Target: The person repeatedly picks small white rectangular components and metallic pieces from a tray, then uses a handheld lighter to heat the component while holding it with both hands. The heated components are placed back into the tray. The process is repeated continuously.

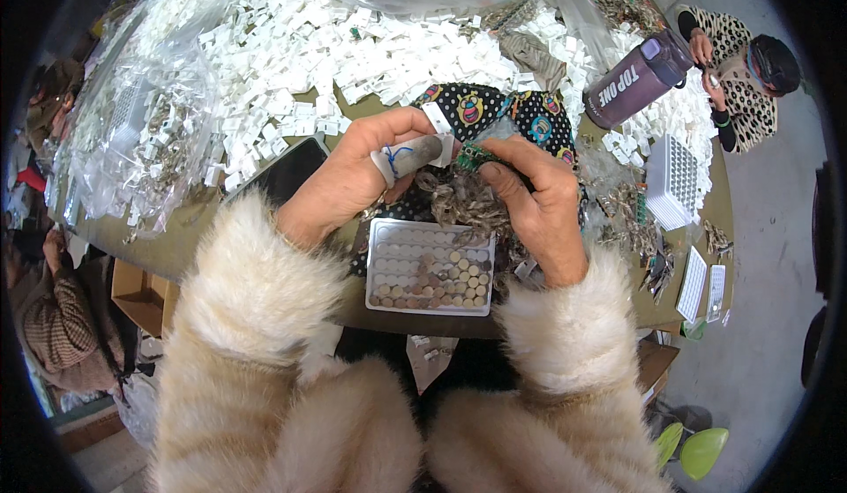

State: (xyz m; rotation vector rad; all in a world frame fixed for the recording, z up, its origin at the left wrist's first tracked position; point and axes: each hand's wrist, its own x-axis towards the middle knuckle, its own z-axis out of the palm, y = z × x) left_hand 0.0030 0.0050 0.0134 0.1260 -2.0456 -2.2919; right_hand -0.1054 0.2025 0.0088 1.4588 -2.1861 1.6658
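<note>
My left hand (348, 162) is pinched closed on a small white plastic casing (438, 119). Its thumb wears a grey cover, with a white wrap tied by blue thread. A small green circuit board (477, 154) is held between the thumb and fingers of my right hand (540, 195). The two hands are close together above a tangle of thin greyish-brown wires (463, 197). Just below them sits a pale plastic tray (378, 255) with rows of round recesses, many holding small round metallic discs. A black polka-dot cloth (483, 127) lies under and behind my hands.
White casings (353, 48) are heaped across the far table. A purple bottle (637, 78) lies tilted at right, near a stack of white trays (672, 175). A dark flat device (287, 171) lies by my left wrist. Other people (750, 74) are at the right and left.
</note>
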